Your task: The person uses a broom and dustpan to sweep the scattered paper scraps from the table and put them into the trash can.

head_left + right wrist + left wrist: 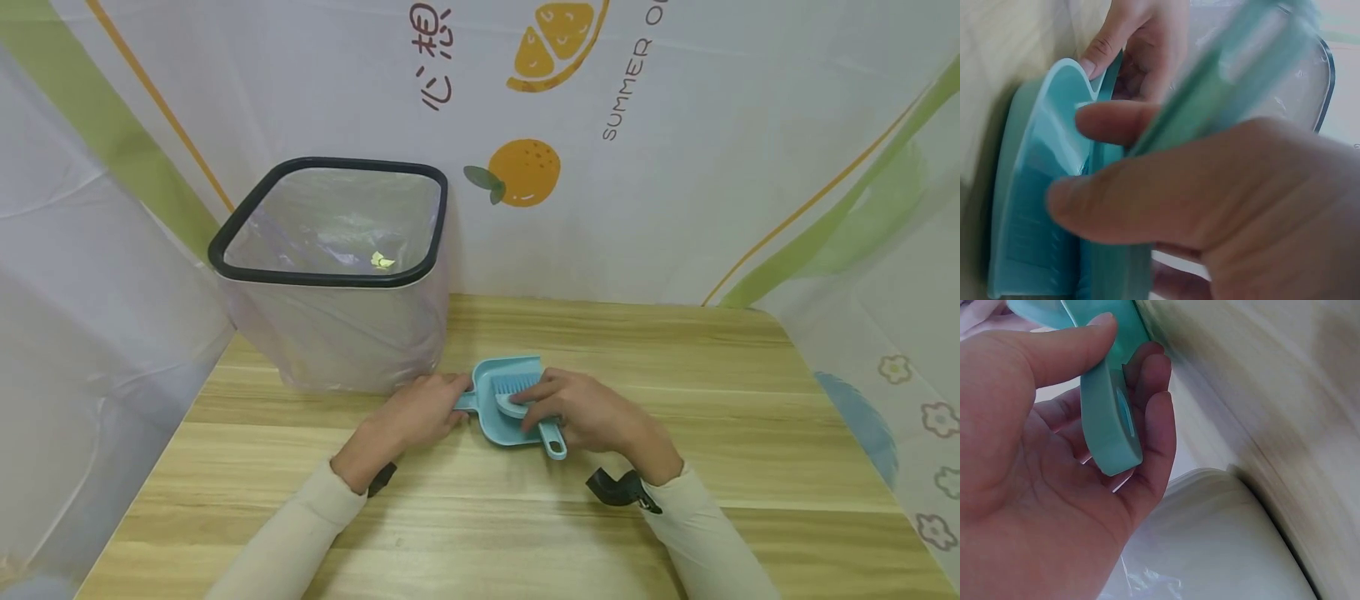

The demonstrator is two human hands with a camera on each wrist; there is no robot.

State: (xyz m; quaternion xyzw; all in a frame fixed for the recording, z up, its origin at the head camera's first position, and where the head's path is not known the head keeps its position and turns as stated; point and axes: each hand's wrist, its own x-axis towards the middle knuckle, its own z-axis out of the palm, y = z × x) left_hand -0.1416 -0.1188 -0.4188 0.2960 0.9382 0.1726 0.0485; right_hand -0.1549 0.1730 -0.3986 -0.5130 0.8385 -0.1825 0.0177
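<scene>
My left hand [426, 410] grips the handle of a small light-blue dustpan [493, 427]. In the left wrist view, the thumb presses on the dustpan handle [1107, 425] while the fingers curl beneath it. With its fingers around it, my right hand [588, 410] holds a matching blue hand brush [512, 406] over the pan. The brush's bristles point away from me and its looped handle end points toward me. In the right wrist view, the brush handle [1200, 103] is blurred and close to the camera, with the dustpan [1041, 206] behind it.
A translucent bin with a black rim [322, 279] and a clear liner stands at the back left, close to my left hand. Inside it shows a small yellow scrap [381, 261]. The wooden table [675, 358] meets a printed curtain [675, 192] behind.
</scene>
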